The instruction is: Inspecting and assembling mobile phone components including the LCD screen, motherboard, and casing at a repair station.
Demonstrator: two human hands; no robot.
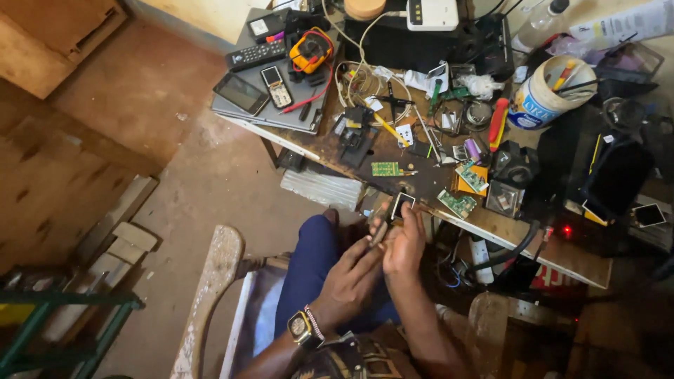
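Person is sitting at a cluttered bench (491, 223), both hands working in front of the knees, just below the bench edge.

Right hand (404, 242) is holding a small square part (402, 204) with a dark face and pale rim. Fingers are clamped on its lower edge, so the part is sticking up past the fingertips toward the bench. It looks roughly square, so no clear long axis; its face is tilting toward the camera.

Left hand (351, 277) is wearing a watch (300, 327) and gripping a thin tool (380, 230), fingers curling together around it. The tool's long axis is running up and slightly right, tip pointing at the part's left edge. Tip is very near the part; can't tell if it's touching.

So the part is lying up and right of the left fingertips, and the right hand is the nearer one, already on it. Hands are touching or nearly so.

On the bench just above: green boards (457, 203), a smaller green board (385, 168), a white tub (546, 98) of tools, a yellow meter (309, 50), phones (241, 92) and a remote (254, 55) on a flat grey slab.
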